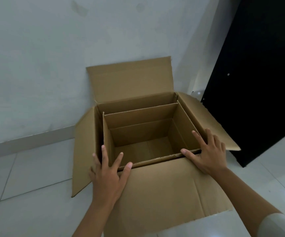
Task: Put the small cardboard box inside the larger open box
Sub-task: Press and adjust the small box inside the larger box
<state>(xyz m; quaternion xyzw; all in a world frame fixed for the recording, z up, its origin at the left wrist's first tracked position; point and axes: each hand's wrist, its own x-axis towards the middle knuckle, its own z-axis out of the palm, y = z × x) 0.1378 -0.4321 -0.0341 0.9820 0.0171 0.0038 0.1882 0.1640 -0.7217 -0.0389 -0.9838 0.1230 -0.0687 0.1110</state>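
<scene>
Both hands are flat and spread, nothing gripped. Our left hand [109,175] rests fingers-splayed on the near-left corner of the larger box [164,189]; two fingers cross the rim of the small box [138,134] and the others lie over the larger box's left wall. Our right hand [208,154] lies palm-down at the near-right corner, thumb along the small box's front rim, fingers up its right edge. No curl, no pinch on either: contact only, pressing or steadying.

The larger box sits on the tiled floor [27,177] against the wall [36,57], all four flaps folded out. That keeps the mouth clear; the near flap lies flat toward us and our wrists cross it.

The small box is already inside the larger box, open top up, pushed to the near side, with a gap behind it at the far wall. Its rim is about level with the larger box's rim.

Our read: the hands sit on the two near corners to seat it evenly. Whether it has bottomed out we cannot tell.
</scene>
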